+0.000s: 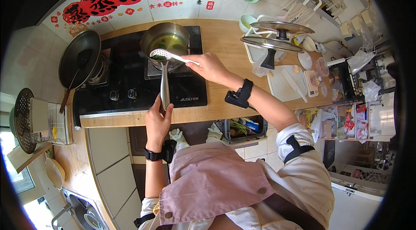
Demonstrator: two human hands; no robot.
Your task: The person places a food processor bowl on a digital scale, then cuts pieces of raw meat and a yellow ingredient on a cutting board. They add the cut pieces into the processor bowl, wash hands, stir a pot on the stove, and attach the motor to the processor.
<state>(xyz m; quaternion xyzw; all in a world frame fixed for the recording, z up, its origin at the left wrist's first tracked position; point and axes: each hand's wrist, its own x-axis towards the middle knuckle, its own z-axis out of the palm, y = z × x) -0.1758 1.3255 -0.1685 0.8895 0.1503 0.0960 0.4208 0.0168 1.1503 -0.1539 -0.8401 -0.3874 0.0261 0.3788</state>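
Observation:
My left hand (pixel 158 119) grips the metal handle (pixel 164 82) of a saucepan (pixel 165 30) on the right burner of a black gas stove (pixel 139 67). Yellowish-green liquid and some dark green leaves lie in the pan. My right hand (pixel 208 66) holds a white slotted spoon (pixel 161 54) by its handle. The spoon's perforated bowl is over the pan's near side, with dark green leaves (pixel 158 57) at it; whether they lie in the bowl or under it, I cannot tell. My right palm is hidden.
A wok (pixel 80 59) with a spatula in it sits on the left burner. Right of the stove are two glass lids (pixel 273 43), a white cutting board (pixel 282 83) with a knife (pixel 293 85), and a kitchen scale (pixel 311 83). An open bin (pixel 245 131) stands below the counter edge.

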